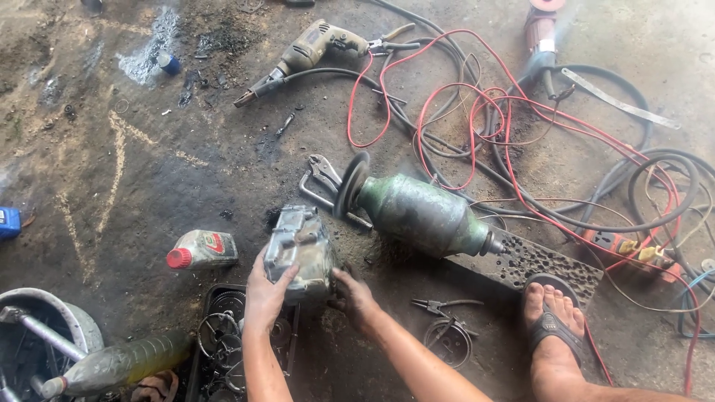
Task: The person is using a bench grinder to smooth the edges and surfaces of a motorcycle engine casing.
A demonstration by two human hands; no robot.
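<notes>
The stained, oily concrete floor (pixel 149 171) carries a large green cylindrical grinder motor with a dark disc (pixel 417 212), a beige electric drill (pixel 302 56), and tangled red wires (pixel 462 112) among black cables (pixel 596 201). Nearer lie a grey oil bottle with a red cap (pixel 201 249), black long-nosed pliers (pixel 447 305), locking pliers (pixel 320 175), a perforated dark metal plate (pixel 536 264) and a black tray of gears (pixel 231 335).

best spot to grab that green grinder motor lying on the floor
Grip the green grinder motor around its fat middle barrel, coming from above. It lies on its side, tapering toward both ends, with the grinding disc at its left end, so keep fingers off that.
</notes>
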